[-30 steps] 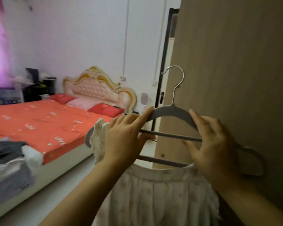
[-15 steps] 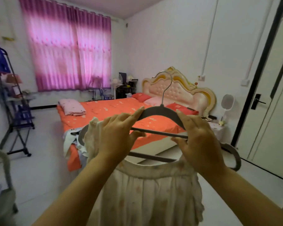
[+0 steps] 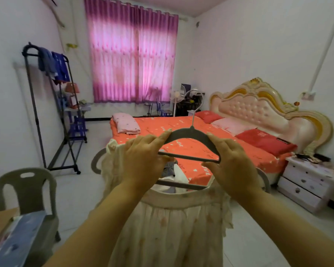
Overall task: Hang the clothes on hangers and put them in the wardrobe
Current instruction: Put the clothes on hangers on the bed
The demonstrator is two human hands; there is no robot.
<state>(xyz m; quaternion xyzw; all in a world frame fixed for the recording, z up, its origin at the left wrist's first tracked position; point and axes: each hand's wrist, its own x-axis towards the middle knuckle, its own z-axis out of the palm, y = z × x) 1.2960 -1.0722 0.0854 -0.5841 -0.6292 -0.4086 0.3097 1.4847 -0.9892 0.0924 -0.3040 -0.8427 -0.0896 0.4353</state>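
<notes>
The left hand (image 3: pixel 143 158) and right hand (image 3: pixel 232 166), raised side by side, each grip one shoulder of the grey hanger (image 3: pixel 189 133); the cream dress (image 3: pixel 172 228) hangs on it, before the bed (image 3: pixel 158 123). The grip is unchanged from earlier; the door has left the view.

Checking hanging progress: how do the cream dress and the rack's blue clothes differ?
The cream dress hangs from a grey hanger gripped by the left hand and right hand; the blue clothes are draped over the rack. The dress is pale, the clothes dark. Both hang in the open.
</notes>
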